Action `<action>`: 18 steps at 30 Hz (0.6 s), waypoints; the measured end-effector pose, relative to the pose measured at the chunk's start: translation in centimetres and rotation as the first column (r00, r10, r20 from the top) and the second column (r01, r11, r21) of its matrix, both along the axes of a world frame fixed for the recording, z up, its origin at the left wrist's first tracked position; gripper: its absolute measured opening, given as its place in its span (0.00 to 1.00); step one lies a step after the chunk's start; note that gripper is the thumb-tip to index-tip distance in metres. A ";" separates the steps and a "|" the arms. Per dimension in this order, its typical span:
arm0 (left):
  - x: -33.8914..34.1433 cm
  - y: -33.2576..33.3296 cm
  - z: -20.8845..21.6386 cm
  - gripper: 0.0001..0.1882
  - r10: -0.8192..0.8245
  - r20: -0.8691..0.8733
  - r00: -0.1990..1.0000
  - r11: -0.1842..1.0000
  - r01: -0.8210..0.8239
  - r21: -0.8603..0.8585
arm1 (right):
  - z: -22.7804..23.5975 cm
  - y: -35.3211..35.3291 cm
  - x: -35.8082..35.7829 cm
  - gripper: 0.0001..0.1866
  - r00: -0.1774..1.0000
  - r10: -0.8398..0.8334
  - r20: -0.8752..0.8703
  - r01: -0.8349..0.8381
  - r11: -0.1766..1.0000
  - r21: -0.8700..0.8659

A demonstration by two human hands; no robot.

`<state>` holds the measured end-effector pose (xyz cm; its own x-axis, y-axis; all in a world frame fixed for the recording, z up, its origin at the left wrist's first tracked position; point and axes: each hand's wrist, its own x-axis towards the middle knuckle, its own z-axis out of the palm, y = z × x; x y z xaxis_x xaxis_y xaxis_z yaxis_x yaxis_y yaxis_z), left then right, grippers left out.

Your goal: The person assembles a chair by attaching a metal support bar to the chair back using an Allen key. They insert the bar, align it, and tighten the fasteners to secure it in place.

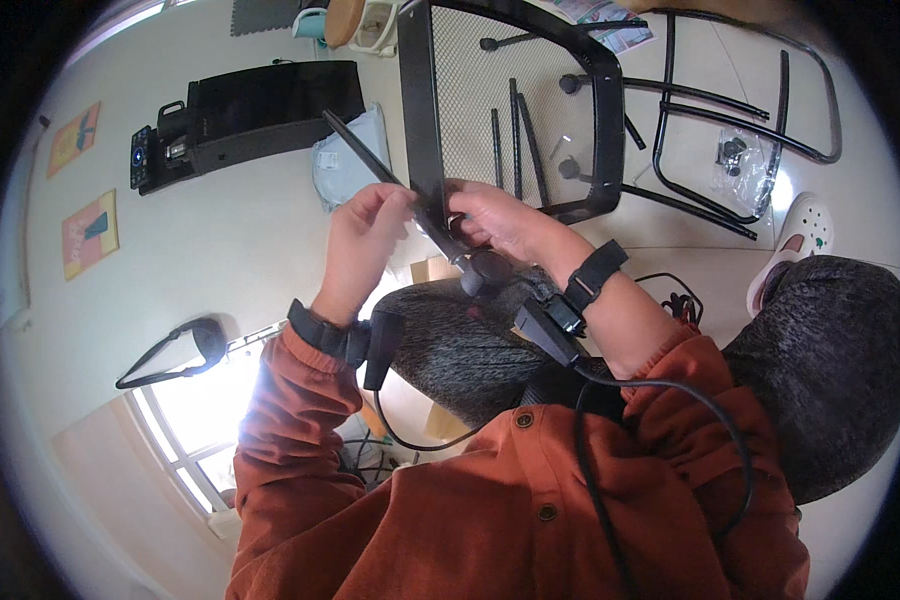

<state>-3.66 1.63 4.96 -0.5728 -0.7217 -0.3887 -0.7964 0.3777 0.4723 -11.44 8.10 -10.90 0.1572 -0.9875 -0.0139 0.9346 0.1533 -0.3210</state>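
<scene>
A black-framed mesh basket (518, 35) stands tilted in front of me, its near rail upright between my hands. A black bar (358, 143) slants across that rail, with a round caster (490, 267) at its lower end above my thigh. My left hand (363, 235) is closed on the bar, thumb and fingers pinched together near the rail. On the rail's other side, my right hand (505, 222) is closed with curled fingers near where bar and rail meet. Whatever its fingertips hold is hidden.
Black tube frames (710, 112) and a clear plastic bag (742, 165) of small dark parts lie on the floor at right. Loose black rods (516, 140) show beyond the mesh. At left are a black monitor-like box (270, 110), a remote control (140, 155) and a pale blue package (348, 160).
</scene>
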 end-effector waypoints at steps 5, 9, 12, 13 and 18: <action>2.0 0.8 -0.8 0.11 -0.410 0.063 0.910 0.826 0.400 -0.397 | 0.0 0.6 -0.2 0.08 0.999 -0.028 0.047 0.028 1.000 0.004; 2.2 0.4 -1.1 0.13 -0.597 0.075 0.799 0.644 0.532 -0.550 | -0.1 0.9 -0.2 0.10 0.998 -0.054 -0.025 0.056 0.994 0.089; 2.2 -0.3 -1.0 0.11 -0.662 0.132 0.738 0.555 0.601 -0.576 | -1.7 1.9 -0.7 0.06 0.993 -0.120 0.006 0.120 0.993 0.004; 2.2 -0.6 -1.0 0.11 -0.653 0.123 0.747 0.577 0.596 -0.559 | -2.7 2.2 -1.1 0.07 0.989 -0.133 -0.063 0.138 0.986 0.088; 2.6 -1.3 -1.6 0.09 -0.598 0.031 0.801 0.673 0.523 -0.522 | -10.6 4.8 -3.2 0.12 0.524 -0.258 -0.811 0.413 0.911 -0.023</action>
